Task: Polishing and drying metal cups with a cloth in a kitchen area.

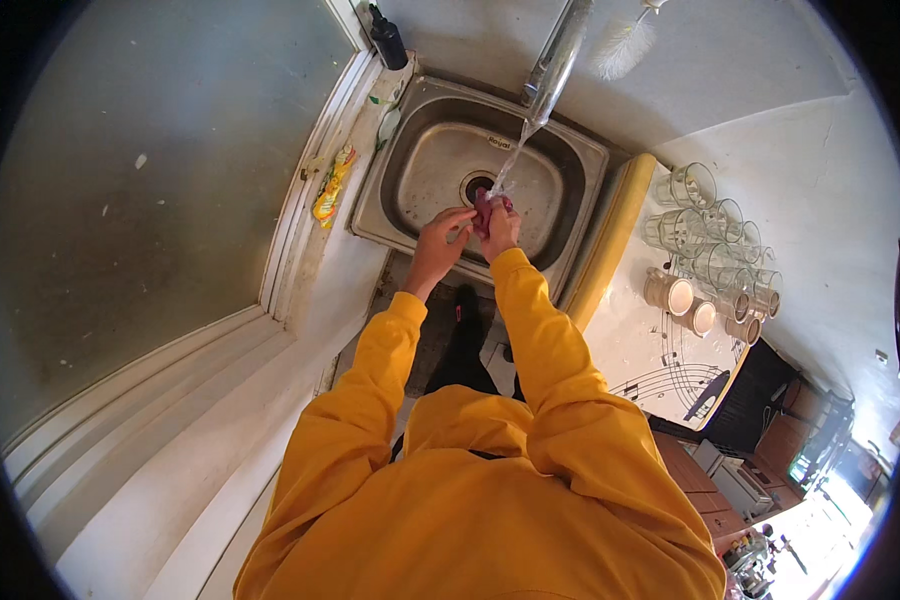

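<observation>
Over the stainless steel sink (450,172), my right hand (504,229) grips a dark reddish-purple wet cloth (482,210), bunched up small. Water (508,166) runs from the chrome faucet (562,67) onto the cloth. My left hand (442,244) is just left of it, thumb and fingers apart, with the fingertips at the cloth's edge. Whether they touch it is hard to tell. The drain (477,184) lies just beyond the cloth, partly covered by it.
Right of the sink, a white table (622,352) with a yellow edge bears several clear glasses (679,229) and brownish cups (667,291). A yellow wrapper (334,187) and a black bottle (388,41) occupy the left ledge. A white brush (625,49) hangs by the faucet.
</observation>
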{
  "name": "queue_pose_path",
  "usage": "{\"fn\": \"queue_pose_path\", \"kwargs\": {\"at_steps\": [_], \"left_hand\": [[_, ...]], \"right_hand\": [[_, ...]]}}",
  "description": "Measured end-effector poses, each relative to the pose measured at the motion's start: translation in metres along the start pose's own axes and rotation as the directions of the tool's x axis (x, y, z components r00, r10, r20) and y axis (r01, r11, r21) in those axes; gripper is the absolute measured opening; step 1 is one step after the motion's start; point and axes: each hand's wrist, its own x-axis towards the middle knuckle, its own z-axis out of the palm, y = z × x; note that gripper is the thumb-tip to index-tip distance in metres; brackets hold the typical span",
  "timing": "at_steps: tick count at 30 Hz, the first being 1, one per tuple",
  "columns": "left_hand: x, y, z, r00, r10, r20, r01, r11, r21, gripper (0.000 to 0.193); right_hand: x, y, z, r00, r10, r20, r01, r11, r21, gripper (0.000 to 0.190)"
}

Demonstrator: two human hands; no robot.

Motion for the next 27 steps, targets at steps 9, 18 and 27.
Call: {"fn": "queue_pose_path", "kwargs": {"at_steps": [9,18,27], "left_hand": [[-0.005,-0.018,0.015,0.988,0.149,0.028,-0.149,0.925,0.35,0.026],[-0.009,-0.021,0.008,0.982,0.18,0.051,-0.187,0.936,0.297,0.028],[-0.021,-0.01,0.007,0.989,0.091,-0.113,-0.077,0.989,0.127,0.037]], "right_hand": [[-0.021,0.001,0.018,0.992,0.028,-0.125,-0.004,0.981,0.194,0.02],[-0.018,-0.005,0.016,0.988,-0.148,0.034,0.143,0.982,0.12,0.021],[-0.031,-0.022,0.016,0.995,-0.07,0.066,0.072,0.997,-0.03,0.032]]}}
